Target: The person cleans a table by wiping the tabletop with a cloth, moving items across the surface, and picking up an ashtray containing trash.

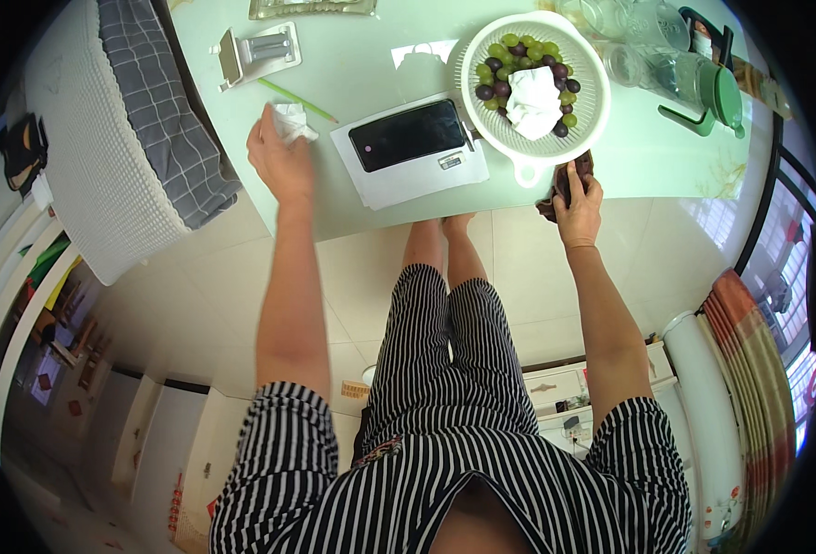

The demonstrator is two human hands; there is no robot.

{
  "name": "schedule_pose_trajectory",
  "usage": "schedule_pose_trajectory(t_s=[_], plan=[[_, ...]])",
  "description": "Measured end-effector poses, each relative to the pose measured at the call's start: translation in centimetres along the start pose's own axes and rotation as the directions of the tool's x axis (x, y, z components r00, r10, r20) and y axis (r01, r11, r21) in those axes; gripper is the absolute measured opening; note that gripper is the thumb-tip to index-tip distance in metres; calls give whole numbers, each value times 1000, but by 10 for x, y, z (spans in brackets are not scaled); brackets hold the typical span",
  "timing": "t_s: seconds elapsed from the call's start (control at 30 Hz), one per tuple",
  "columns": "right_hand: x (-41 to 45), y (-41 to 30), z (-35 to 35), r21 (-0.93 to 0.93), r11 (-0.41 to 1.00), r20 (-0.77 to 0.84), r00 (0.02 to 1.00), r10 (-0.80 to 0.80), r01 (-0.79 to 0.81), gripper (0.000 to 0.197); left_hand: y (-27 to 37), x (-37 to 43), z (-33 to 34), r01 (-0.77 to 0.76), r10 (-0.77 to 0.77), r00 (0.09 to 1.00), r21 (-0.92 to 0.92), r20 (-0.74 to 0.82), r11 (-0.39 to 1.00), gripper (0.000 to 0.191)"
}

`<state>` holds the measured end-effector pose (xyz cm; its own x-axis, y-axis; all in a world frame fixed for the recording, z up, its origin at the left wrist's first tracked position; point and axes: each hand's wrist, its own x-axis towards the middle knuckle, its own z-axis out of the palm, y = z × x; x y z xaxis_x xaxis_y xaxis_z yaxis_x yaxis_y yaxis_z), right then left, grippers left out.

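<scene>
My left hand is at the left of the glass-topped table, its fingers around a crumpled white tissue. A green pencil lies just beyond it. My right hand grips a dark brown object at the table's front edge; the fingers cover part of it, and its kind is unclear. Right above that hand stands a white plastic colander with green and dark purple grapes. Another crumpled white tissue rests on the grapes. Between my hands a black smartphone lies on white papers.
A folding stand sits at the back left, and a clear tray at the far edge. Glass jars and a pitcher with a green lid crowd the back right. A sofa with a grey checked cushion borders the table's left side.
</scene>
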<state>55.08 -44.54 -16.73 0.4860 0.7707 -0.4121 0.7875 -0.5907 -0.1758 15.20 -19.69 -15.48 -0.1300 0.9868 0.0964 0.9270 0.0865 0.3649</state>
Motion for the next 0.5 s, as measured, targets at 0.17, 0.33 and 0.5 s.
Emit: schedule_pose_trajectory(t_s=[0.17,0.33,0.5], plan=[[-4,5,-4,-21,999,-2,1000,30,-30,79,5,25,-7,-177,98,805,80,585,981,57],[0,1,-4,19,1000,-3,1000,13,-13,78,-15,3,5,-254,211,901,66,379,965,35],[0,3,-4,37,999,-28,1000,-5,6,78,-12,-6,10,20,-6,939,-38,343,999,17]])
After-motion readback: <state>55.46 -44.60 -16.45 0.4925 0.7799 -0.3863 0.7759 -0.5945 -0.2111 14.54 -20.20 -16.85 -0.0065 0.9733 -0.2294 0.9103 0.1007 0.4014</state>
